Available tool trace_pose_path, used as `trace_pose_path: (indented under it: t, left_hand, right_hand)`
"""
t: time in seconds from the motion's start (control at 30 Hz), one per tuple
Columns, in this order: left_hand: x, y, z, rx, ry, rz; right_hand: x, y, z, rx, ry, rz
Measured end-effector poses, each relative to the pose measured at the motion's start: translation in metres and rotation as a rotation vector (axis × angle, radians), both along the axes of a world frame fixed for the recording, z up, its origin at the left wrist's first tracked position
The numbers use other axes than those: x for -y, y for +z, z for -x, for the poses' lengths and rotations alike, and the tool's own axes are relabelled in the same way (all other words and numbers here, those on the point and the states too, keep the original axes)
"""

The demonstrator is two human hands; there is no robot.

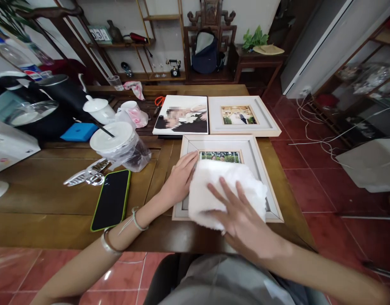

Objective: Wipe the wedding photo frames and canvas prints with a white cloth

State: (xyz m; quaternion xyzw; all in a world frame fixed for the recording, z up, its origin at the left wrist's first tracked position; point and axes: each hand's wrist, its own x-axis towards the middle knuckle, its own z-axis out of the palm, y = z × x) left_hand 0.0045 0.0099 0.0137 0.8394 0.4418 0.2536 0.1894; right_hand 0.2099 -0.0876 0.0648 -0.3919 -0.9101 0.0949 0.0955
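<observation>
The right hand [241, 218], fingers spread, rests on a fluffy white cloth [201, 188] over a 4-sided, pale wood picture frame [218, 138]. The left hand [181, 177], fingers together, touches the frame's left side.

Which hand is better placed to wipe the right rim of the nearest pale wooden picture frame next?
Probably the right hand: it lies spread on the fluffy white cloth, which extends toward the right side of the picture frame. The left hand is over the left side, farther away.

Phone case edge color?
Bright yellow-green, around the dark screen of the phone; it shows best in the head view.
</observation>
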Motion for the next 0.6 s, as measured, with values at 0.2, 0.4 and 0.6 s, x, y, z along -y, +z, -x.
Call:
trace_pose_path:
  t: [0.2, 0.4, 0.6]
  left_hand:
    - [0.0, 0.0, -0.001, 0.072, 0.028, 0.005]
    - [-0.002, 0.003, -0.003, 0.352, 0.093, 0.071]
    - [0.0, 0.002, -0.004, 0.32, 0.112, 0.051]
  right_hand:
    - [-0.029, 0.018, -0.038, -0.252, -0.252, -0.227]
    - [0.007, 0.007, 0.011, -0.099, -0.015, -0.259]
    - [0.019, -0.022, 0.056, 0.03, -0.076, -0.284]
